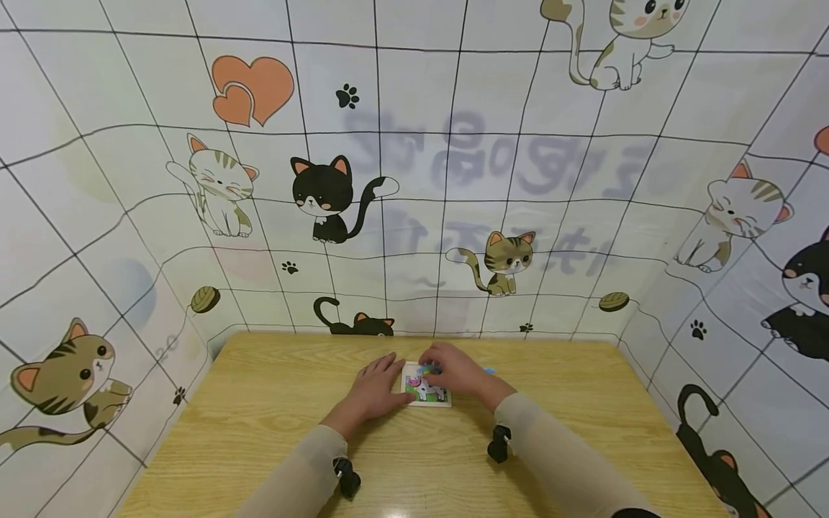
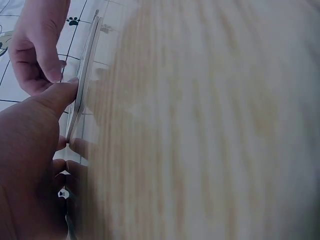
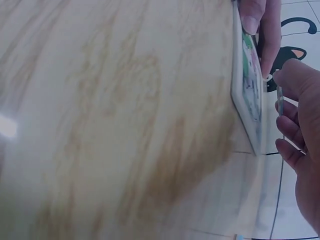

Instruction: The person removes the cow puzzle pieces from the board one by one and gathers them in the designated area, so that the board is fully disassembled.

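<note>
While the left hand (image 1: 372, 392), fingers straight, rests its thumb by the near-left corner of a picture puzzle (image 1: 430, 396) close to the far edge of the desk (image 1: 259, 417), the right hand (image 1: 456, 370) pinches a thin piece (image 3: 280, 97) above the puzzle's far side, not touching it.

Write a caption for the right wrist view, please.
Right hand's grip on a thin piece, left hand on the picture board.
</note>
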A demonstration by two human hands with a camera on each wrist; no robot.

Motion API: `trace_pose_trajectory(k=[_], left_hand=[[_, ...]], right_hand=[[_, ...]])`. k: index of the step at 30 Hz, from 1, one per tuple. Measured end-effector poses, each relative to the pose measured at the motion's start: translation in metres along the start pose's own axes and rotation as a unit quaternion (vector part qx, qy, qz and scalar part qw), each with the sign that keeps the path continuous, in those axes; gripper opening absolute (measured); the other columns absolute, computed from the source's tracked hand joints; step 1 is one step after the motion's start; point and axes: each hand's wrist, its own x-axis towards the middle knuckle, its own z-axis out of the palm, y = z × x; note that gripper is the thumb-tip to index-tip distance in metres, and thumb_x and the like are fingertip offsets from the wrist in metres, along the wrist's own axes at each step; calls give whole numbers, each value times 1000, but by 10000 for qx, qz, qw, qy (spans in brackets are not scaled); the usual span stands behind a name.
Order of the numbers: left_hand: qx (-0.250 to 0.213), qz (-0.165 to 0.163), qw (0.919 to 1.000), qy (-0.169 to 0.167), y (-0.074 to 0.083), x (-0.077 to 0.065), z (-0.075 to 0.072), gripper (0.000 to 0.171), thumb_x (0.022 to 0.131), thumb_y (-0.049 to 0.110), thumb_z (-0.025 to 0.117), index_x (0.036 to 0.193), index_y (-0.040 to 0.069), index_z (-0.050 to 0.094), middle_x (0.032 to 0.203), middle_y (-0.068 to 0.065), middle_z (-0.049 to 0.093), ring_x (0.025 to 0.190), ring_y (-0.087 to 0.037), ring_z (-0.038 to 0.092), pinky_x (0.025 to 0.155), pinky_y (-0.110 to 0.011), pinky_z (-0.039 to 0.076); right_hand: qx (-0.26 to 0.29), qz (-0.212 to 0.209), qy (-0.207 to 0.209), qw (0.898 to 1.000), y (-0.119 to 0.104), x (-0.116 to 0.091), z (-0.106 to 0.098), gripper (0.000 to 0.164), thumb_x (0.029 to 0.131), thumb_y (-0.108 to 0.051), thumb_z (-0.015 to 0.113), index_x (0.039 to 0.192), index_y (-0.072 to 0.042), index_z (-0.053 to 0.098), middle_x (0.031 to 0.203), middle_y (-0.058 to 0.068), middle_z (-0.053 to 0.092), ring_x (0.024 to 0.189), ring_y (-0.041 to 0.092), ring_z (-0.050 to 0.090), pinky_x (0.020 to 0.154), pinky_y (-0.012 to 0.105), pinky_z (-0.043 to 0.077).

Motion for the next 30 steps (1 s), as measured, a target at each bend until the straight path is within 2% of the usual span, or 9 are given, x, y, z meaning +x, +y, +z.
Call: trace_pose_trajectory(k=[8,12,14,17,24,30], left_hand=[[183,-1,9998,-7,10,0,-15,88,102,64,72,170,14,46,178,-16,33,163,-42,31,127,-67,28],[153,-1,9999,23,9,1,-15,90,100,64,73,169,13,47,177,-17,35,163,-43,32,126,-68,29],[114,-18,9999,5,8,0,-13,90,100,65,73,169,14,47,178,-17,35,163,-43,31,126,-68,29],[68,-53,10000,-12,7,-1,-10,91,100,65,73,170,14,46,178,-16,34,163,-43,31,127,-68,29],[84,-8,10000,11,9,-5,-9,91,100,65,73,170,13,46,178,-17,34,163,-43,32,127,-69,28],[38,46,10000,46,10,-7,-8,90,100,63,74,169,11,47,177,-18,35,162,-45,32,126,-70,28]], right_hand=[[43,-56,139,9999,-6,-5,-20,26,101,-13,78,127,-10,78,118,2,69,104,20,63,90,44,56],[135,-129,225,9996,-4,-10,-28,28,99,-12,77,126,-7,78,118,6,70,107,27,64,91,47,56],[163,-74,271,9995,-4,-14,-31,28,98,-13,76,126,-5,78,122,7,69,114,30,65,96,50,56],[185,6,362,9992,-2,-21,-35,28,98,-13,77,125,-5,78,124,7,68,116,30,66,98,52,56],[50,-42,600,9982,5,-36,-48,25,98,-12,78,123,-11,78,117,2,67,106,22,64,91,45,57],[-24,-189,754,9970,10,-46,-59,24,98,-11,76,122,-8,78,113,3,67,100,20,62,86,44,57]])
